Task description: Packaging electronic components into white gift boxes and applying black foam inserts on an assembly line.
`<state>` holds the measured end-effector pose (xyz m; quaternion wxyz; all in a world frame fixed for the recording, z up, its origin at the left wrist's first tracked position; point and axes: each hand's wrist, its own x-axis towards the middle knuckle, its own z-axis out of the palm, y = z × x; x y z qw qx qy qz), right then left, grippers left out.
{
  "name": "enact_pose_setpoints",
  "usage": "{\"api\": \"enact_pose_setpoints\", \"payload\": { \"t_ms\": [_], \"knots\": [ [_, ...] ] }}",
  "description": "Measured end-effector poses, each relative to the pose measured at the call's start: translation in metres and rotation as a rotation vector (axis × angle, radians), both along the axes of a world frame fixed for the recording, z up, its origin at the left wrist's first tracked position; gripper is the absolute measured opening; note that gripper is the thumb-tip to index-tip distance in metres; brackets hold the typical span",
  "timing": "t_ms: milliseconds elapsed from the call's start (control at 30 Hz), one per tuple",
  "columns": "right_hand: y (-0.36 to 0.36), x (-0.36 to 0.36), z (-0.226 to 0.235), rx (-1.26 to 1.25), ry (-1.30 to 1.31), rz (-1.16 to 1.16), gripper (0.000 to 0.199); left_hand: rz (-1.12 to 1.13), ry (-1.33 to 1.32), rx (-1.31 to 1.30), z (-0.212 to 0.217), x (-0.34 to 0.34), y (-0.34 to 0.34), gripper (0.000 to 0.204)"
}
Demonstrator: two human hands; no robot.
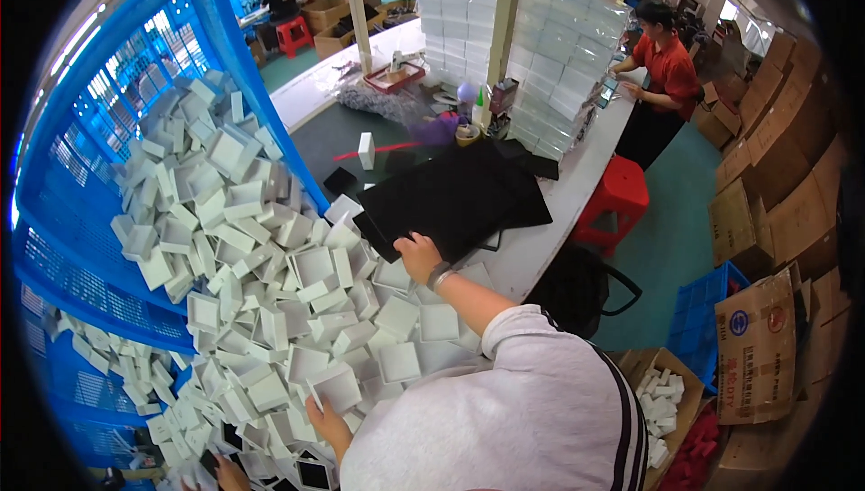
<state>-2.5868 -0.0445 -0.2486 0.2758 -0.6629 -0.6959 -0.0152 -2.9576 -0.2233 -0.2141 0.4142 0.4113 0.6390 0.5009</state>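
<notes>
Head view: we are looking down at a flat black sheet (pixel 441 198) that is lying over other dark pieces near the close end of the table (pixel 560 225), toward its right edge. Our right hand (pixel 419 257) is grasping the sheet's near border, close to its left corner, perhaps because an edge is giving the fingers an easier hold than the broad middle. Our left hand (pixel 329 423) is touching the rim of an open white box (pixel 337 389); we cannot tell whether it is gripping or only resting there.

Around that box, a heap of white boxes (pixel 314 266) is spreading up to the sheet's left corner. A blue crate (pixel 259 86) is leaning along the table's left side, its wall apparently keeping the heap together. At the lower left, another person's hand (pixel 232 473) is reaching into the pile.

Farther out, a small white block (pixel 367 150) is standing upright beyond the sheet. Film-wrapped stacks (pixel 551 68) are rising toward the table's far right, the wrap presumably holding them square. By the right edge, a red stool (pixel 615 198) is standing near a person in red (pixel 671 68).
</notes>
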Motion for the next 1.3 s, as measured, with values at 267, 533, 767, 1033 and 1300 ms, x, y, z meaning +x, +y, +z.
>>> {"api": "enact_pose_setpoints", "payload": {
  "t_ms": [267,533,767,1033,1300],
  "knots": [
    [0.015,0.032,0.029,-0.340,0.851,0.225,0.022,0.124,-0.570,-0.131,0.016,0.026,-0.001,0.039],
    [-0.103,-0.085,0.126,0.326,0.528,0.444,0.031,0.024,-0.662,-0.125,0.053,0.060,0.031,0.048],
    [-0.147,-0.146,0.125,0.239,0.139,0.787,0.033,0.014,-0.536,-0.004,0.063,0.085,0.007,0.043],
    [-0.151,-0.144,0.126,-0.003,0.240,0.991,0.032,-0.105,-0.359,-0.032,0.055,0.053,-0.008,0.043],
    [-0.157,-0.132,0.116,-0.319,1.126,0.470,0.073,-0.380,-0.160,0.012,0.050,0.060,-0.038,0.042]
  ]
}}
